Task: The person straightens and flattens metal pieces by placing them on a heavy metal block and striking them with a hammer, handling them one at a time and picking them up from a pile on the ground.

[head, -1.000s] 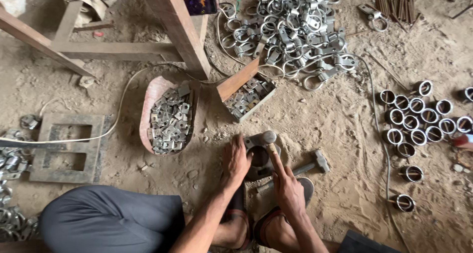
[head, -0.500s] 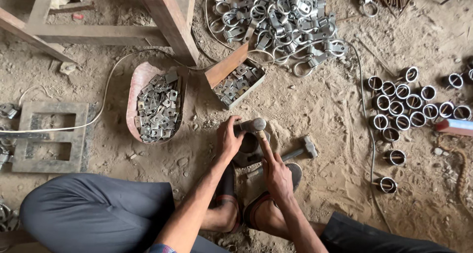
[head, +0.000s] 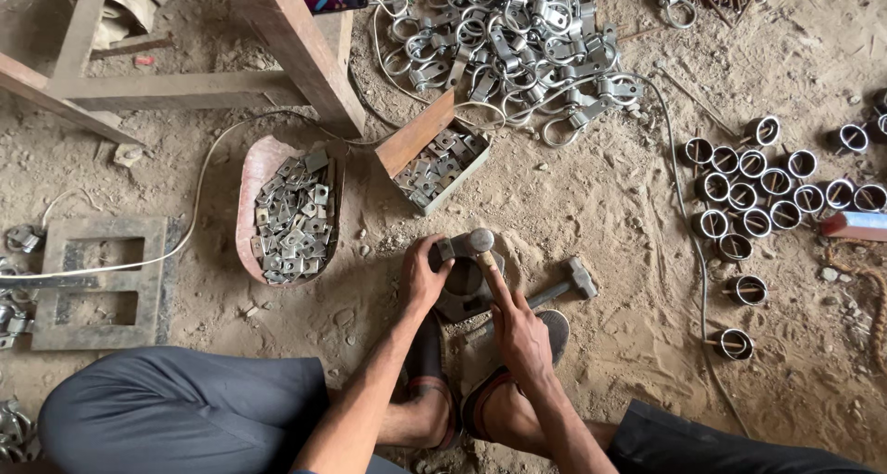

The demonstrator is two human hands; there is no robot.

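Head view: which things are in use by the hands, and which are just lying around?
In use:
left hand steadying the ring clamp
right hand holding the hammer on it

Lying about:
second hammer
pan of small plates
box of plates
pile of clamps
rows of rings

Dull grey metal clamp rings [head: 517, 40], rough wooden beam [head: 286, 40], dusty sandy floor [head: 610, 206]

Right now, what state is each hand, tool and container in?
Left hand: gripping the metal ring piece on the ground.
Right hand: holding a hammer, head over the piece.
Second hammer: lying on the dirt, untouched.
Curved tray: full of small plates.
Box: open, holding plates.
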